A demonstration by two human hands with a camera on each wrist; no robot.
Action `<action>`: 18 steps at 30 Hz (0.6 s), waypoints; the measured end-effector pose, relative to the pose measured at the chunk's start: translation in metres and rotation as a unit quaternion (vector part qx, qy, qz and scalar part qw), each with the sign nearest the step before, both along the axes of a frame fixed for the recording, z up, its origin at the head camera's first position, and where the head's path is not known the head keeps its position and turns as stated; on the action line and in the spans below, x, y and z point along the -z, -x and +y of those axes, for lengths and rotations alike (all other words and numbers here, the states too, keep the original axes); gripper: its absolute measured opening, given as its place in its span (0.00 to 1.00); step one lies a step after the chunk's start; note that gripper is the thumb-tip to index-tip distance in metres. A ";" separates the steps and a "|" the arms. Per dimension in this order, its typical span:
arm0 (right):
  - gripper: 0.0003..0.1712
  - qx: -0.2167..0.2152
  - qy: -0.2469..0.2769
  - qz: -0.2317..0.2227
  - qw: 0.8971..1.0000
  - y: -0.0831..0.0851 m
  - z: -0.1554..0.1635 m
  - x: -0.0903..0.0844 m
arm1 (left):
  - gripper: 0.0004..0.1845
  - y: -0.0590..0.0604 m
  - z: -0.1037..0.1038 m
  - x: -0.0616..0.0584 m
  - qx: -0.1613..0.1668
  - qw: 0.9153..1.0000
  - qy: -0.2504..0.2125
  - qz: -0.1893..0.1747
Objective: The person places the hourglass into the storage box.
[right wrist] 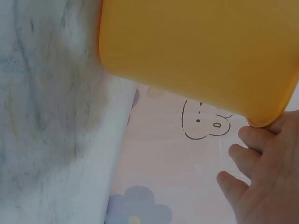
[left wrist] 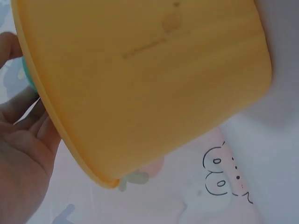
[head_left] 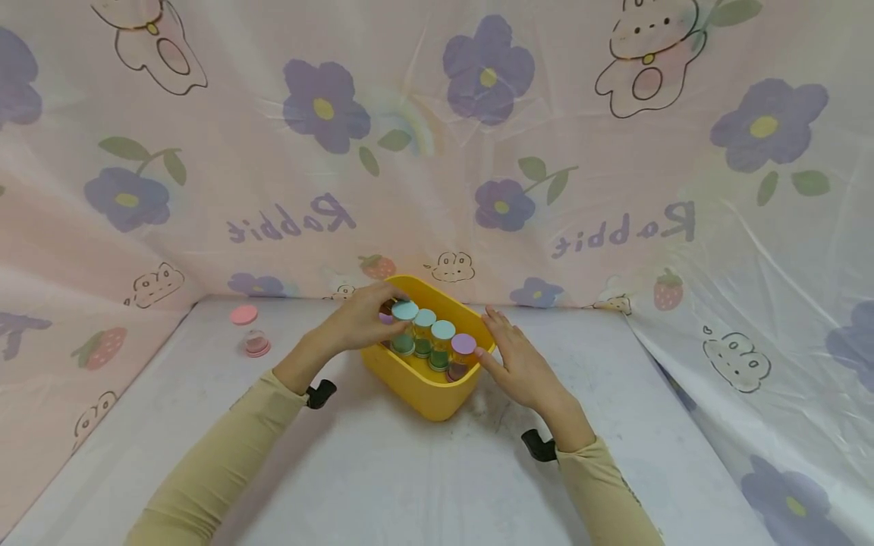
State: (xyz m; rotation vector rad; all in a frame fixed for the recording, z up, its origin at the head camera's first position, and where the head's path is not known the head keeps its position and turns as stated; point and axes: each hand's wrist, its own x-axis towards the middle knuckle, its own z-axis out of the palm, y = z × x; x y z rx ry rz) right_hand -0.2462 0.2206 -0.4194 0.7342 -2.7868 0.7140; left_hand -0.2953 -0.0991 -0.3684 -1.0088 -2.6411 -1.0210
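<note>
A yellow plastic box stands on the white table, holding several small clear jars with light-blue or purple lids. My left hand reaches over its left rim and pinches a jar with a light-blue lid between thumb and fingers. In the left wrist view, part of that lid shows behind the rim. My right hand touches the box's right rim with its fingers fairly straight. Its thumb is close to a purple-lidded jar. Another purple lid is partly hidden by the left hand.
At the table's left back lie a pink round lid and a small clear, pink-based piece. A patterned cloth hangs behind the table and along both sides. Dark wrist mounts stick out below both hands.
</note>
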 end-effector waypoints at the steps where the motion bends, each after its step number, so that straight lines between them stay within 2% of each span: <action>1: 0.43 0.001 0.000 -0.003 1.000 0.000 0.000 0.000 | 0.23 0.001 0.000 0.000 0.002 1.000 0.011 -0.007; 5: 0.43 0.002 0.001 -0.005 1.000 0.000 0.000 0.000 | 0.23 0.008 -0.001 -0.004 0.014 0.998 0.054 -0.021; 12: 0.43 -0.002 0.007 -0.002 1.000 -0.001 0.000 -0.001 | 0.21 0.019 0.000 -0.008 0.044 0.993 0.112 -0.012; 18: 0.43 -0.004 0.004 -0.002 1.000 0.000 0.000 0.000 | 0.21 0.024 0.001 -0.009 0.053 0.989 0.126 -0.050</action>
